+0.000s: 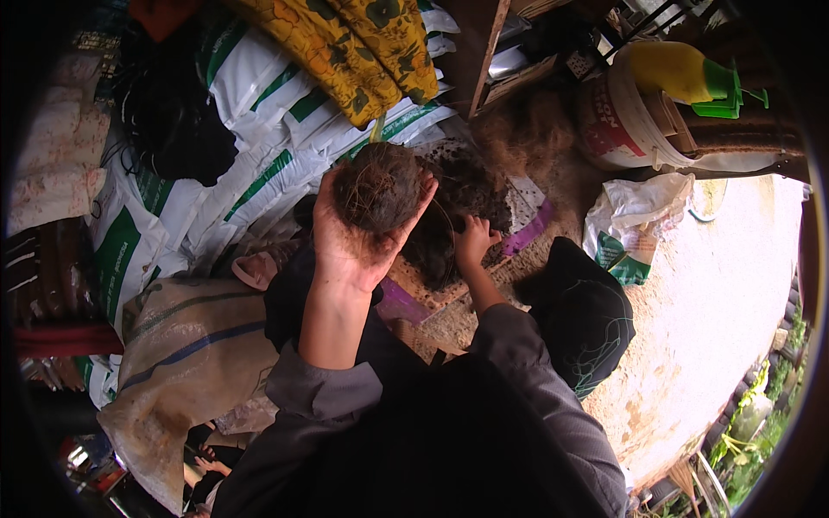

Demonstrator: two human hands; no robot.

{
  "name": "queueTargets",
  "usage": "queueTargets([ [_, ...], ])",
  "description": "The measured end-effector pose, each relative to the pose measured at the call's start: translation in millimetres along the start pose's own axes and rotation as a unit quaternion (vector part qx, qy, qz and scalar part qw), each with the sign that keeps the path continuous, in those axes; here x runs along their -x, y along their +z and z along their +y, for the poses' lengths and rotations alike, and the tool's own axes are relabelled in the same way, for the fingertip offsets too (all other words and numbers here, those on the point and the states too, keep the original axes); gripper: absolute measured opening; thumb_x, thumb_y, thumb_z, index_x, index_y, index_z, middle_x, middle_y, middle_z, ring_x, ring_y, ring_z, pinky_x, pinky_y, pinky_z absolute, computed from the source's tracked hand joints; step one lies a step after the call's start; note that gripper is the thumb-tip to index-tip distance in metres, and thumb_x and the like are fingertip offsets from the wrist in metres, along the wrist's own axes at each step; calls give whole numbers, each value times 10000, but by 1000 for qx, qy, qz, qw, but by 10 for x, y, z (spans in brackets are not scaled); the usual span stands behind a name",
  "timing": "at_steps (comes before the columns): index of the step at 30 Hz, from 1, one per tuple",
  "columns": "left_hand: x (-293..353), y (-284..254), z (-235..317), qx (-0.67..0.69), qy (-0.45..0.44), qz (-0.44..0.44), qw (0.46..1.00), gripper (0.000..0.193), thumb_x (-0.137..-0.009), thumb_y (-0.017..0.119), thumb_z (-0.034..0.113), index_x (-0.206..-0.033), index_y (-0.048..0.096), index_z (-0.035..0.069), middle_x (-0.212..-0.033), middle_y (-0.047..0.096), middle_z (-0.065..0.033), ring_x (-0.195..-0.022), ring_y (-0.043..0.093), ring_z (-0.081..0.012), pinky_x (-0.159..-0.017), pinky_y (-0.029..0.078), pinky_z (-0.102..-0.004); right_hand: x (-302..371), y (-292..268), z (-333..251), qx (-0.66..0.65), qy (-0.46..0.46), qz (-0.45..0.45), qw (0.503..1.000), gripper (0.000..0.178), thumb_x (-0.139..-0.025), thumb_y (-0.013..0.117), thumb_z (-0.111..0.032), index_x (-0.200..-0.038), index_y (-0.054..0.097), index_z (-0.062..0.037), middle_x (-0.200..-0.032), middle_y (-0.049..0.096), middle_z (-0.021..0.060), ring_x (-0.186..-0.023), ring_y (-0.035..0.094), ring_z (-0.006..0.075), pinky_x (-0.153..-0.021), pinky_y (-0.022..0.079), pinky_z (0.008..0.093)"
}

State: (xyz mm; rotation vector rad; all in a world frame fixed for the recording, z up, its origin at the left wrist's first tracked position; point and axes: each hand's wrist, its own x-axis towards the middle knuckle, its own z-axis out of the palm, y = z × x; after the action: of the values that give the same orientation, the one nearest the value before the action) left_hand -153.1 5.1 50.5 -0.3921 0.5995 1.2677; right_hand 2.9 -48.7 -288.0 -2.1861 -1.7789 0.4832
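My left hand (341, 255) is raised palm up, fingers cupped round a brown ball (378, 188) wrapped in coarse, hairy fibre. Loose strands stick out from the ball and cling to my palm. Lower and to the right, my right hand (475, 244) reaches down to a heap of dark soil (466, 186). Its fingers are curled at the edge of the heap, and what they pinch is hidden. The soil lies on a flat sheet with a purple border (528, 228).
White and green sacks (259, 164) are stacked on the left, with a woven sack (194, 337) nearer me. Loose brown fibre (527, 138) lies beyond the soil. A white bucket (617, 121) and a yellow spray bottle (669, 71) stand far right. Green thread (604, 341) lies over my right knee.
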Motion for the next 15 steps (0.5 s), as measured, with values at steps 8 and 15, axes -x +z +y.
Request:
queueTargets([
  [8,-15,-103,42,27,-25,-104,994,446,-908,534,323,-1200,519,-14,-1228,515,-210,-1192,467,-396,-1070,372,-496,-52,-295,-52,20,24,-102,994,476,-679,765,-376,-1112,656,-211,-941,681,45,-997,584,229,-941,250,566],
  [15,-3,48,-87,-17,24,-7,1000,430,-896,539,329,-1178,529,5,-1207,531,-187,-1153,502,-371,-1044,395,-513,36,-430,160,-34,62,-177,982,486,-708,738,-377,-1145,634,-190,-976,688,72,-994,618,281,-914,260,580],
])
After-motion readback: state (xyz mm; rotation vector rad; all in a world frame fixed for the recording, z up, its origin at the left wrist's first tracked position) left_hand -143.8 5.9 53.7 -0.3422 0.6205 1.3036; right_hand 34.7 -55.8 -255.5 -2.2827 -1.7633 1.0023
